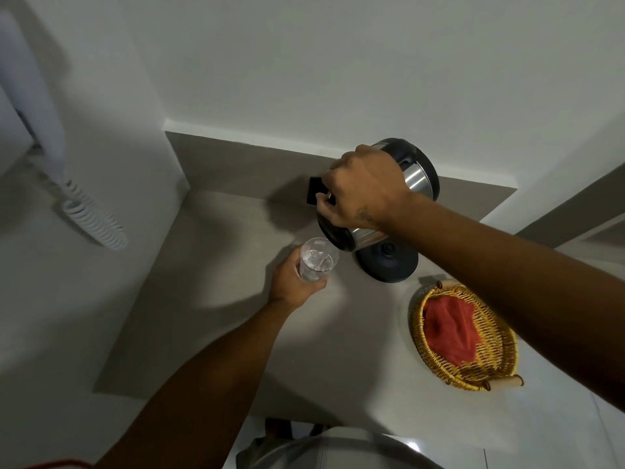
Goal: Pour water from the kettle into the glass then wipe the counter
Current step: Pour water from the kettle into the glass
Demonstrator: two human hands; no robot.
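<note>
1. Kettle: steel body with dark lid and rim, lifted off its base and held in the air over the rear of the table. It is tipped steeply; its long axis, base to lid, runs from upper right down to lower left, and the lid end points at the glass. Held so, it seems, to bring the pouring edge above the glass mouth.
2. Right hand: grip closed round the kettle's handle from above, knuckles uppermost. The handle itself is largely hidden beneath the hand.
3. Glass: clear, upright on or just above the table, which of the two I cannot tell. It sits just below the kettle's lower rim, mouth upward. Water with bubbles shows inside; a stream is not plainly visible.
4. Left hand: grip wrapped round the glass's near side, probably to steady it under the pour.
5. Kettle base: dark disc, flat on the table, just right of the glass, unoccupied.
6. Wicker basket: at the table's right, well apart from the glass; holds a red cloth, bunched, likely kept for the wiping step, not yet begun.
</note>
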